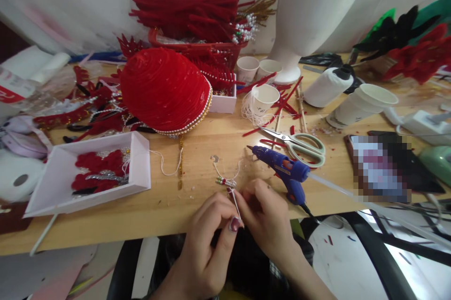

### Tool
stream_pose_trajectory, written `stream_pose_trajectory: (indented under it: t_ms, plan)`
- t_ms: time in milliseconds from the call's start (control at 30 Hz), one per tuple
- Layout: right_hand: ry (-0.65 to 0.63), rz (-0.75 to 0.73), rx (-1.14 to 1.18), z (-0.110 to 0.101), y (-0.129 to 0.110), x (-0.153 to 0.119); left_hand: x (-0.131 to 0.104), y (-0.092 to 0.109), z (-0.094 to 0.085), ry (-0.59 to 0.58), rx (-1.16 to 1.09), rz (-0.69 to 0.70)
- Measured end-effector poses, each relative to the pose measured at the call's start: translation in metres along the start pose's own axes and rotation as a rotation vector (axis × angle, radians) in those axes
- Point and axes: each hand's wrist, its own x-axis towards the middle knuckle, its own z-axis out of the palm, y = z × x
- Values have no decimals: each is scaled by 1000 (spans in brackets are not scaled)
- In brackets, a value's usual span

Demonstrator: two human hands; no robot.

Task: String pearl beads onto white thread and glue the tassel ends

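Note:
Near the table's front edge, my left hand (213, 236) pinches a thin white thread (236, 203) between thumb and fingertips. My right hand (266, 217) is closed beside it, its fingertips around the same thread and a small piece at the thread's upper end. Just beyond the fingertips lies a small beaded piece (226, 181) with white, red and green beads; a loop of thread rises from it. The blue glue gun (282, 163) rests right of the beads, nozzle to the left. Green-handled scissors (299, 145) lie partly open behind it.
A red domed cap (164, 90) with a beaded rim stands left of centre. Left of it is a white box (141, 161) holding red pieces. Paper cups (266, 95), a thread spool (327, 87) and a phone (380, 166) are at the right. A white mannequin form (310, 3) stands behind.

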Motion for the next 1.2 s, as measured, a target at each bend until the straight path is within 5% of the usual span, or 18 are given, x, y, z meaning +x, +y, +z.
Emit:
stream_pose_trajectory:
  t_ms: [200, 400, 533, 867, 1200]
  plan:
    - [2, 187, 324, 5, -2, -6, 3, 10, -1, -114, 185, 115]
    - [-112, 17, 349, -3, -6, 0, 7, 15, 1, -165, 205, 94]
    - [-81, 2, 339, -4, -7, 3, 9, 16, 1, -203, 203, 108]
    - [12, -119, 158, 4, 1, 1, 5, 25, 3, -3, 321, 113]
    - [-132, -123, 180, -17, -9, 8, 3, 22, 26, 22, 476, 156]
